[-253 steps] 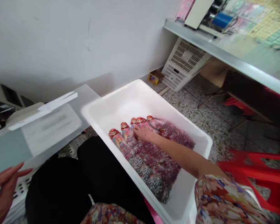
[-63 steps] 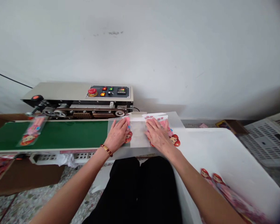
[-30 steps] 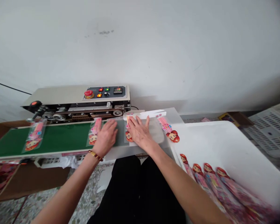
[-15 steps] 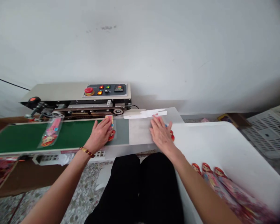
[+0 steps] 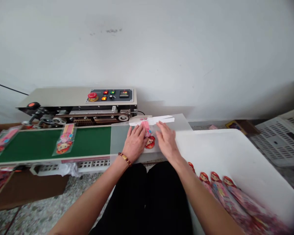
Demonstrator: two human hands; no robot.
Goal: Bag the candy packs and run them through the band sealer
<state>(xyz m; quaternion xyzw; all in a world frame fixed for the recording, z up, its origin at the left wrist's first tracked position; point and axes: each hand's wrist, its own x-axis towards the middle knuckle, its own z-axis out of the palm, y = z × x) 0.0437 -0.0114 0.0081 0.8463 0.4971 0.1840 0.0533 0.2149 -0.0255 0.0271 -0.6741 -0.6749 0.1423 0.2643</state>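
A pink doll-shaped packet (image 5: 150, 142) with a red-haired figure lies on the pale sheet (image 5: 122, 143) between my hands. My left hand (image 5: 135, 140) rests flat against its left side, fingers extended. Just right of the packet is my right hand (image 5: 167, 138), its fingers spread and nothing visible in them. White folded paper strips (image 5: 161, 118) lie behind the hands. On the green belt (image 5: 88, 140) to the left are two more clear packets, one at mid-belt (image 5: 65, 140) and one at the far left (image 5: 2, 142).
A sealing machine (image 5: 75, 98) with lit buttons stands behind the belt. More packets (image 5: 220, 186) lie on the white table (image 5: 218, 143) at the right. Beyond are a white crate (image 5: 281, 140) and a small box (image 5: 242, 126). A cardboard box (image 5: 36, 189) stands lower left.
My left hand has moved right, from the packet near the belt's end to the one by my right hand. That first packet and another have travelled left along the belt.
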